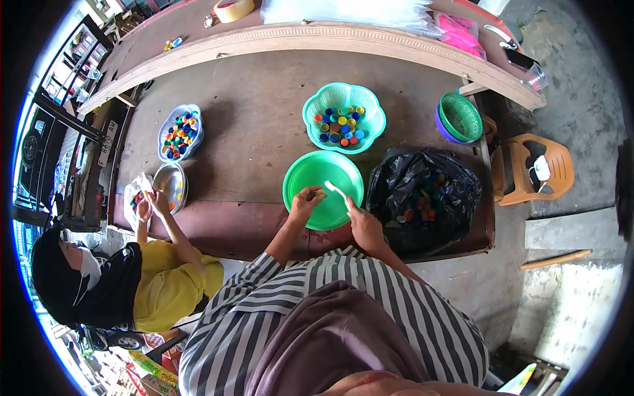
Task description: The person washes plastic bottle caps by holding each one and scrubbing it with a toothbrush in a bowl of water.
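Over the left part of a round green basin (pixel 323 214) is my left hand (pixel 307 202), its fingers pinched together on something small that I cannot make out. My right hand (pixel 366 226) is closed around a white brush (pixel 336 190), whose head points up and left above the basin. Just beyond the basin, a flower-shaped turquoise basket (pixel 376 119) holds several coloured bottle caps (pixel 342 121). To the right of my right hand, a black plastic bag (pixel 456 228) lies open with more coloured caps inside.
At the left, a person (pixel 165 277) handles a white bag beside a metal bowl (pixel 181 173) and a blue basket of caps (pixel 196 146). Stacked green and purple baskets (pixel 460 117) stand right. A wooden rail (pixel 317 38) crosses behind; an orange chair (pixel 558 168) stands beyond the table.
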The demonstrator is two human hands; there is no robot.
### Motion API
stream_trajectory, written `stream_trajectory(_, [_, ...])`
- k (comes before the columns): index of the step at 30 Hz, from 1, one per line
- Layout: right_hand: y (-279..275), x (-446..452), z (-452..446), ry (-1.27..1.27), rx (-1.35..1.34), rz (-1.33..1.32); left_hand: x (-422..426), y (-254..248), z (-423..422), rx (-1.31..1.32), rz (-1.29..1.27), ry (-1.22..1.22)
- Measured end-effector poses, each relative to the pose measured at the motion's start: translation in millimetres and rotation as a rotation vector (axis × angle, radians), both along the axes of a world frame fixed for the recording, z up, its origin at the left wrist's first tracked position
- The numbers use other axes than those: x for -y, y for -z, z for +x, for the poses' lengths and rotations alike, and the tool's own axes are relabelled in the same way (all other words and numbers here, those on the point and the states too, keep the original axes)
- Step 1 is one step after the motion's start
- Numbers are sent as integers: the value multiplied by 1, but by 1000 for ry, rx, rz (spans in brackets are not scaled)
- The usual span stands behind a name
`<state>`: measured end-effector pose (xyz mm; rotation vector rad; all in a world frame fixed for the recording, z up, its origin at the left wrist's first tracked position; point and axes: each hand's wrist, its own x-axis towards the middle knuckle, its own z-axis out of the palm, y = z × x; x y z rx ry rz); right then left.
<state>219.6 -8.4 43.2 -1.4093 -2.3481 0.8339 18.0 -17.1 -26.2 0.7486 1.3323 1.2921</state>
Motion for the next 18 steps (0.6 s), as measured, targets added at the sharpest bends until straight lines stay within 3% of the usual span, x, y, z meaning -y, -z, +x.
stream_trajectory(2, [-4, 5, -3, -34, -75, 25, 0, 10, -3, 54, 45, -32])
stream_trajectory(4, [2, 5, -2, -81, 34, -74, 0, -1, -1, 138, 34, -75])
stream_trajectory(6, [10, 0, 2, 24, 35, -54, 0, -3, 0, 175, -59, -16])
stream_trajectory(9, [-3, 4, 0, -36, -120, 40, -2, 4, -4, 60, 11, 12])
stream_trajectory(13, [6, 1, 0, 44, 98, -77, -4, 0, -1, 27, -30, -11])
stream_trajectory(16, [-2, 1, 0, -6, -97, 56, -2, -1, 1, 107, -41, -22])
stream_trajectory(18, [-3, 6, -2, -86, 0, -28, 0, 3, -5, 51, -5, 3])
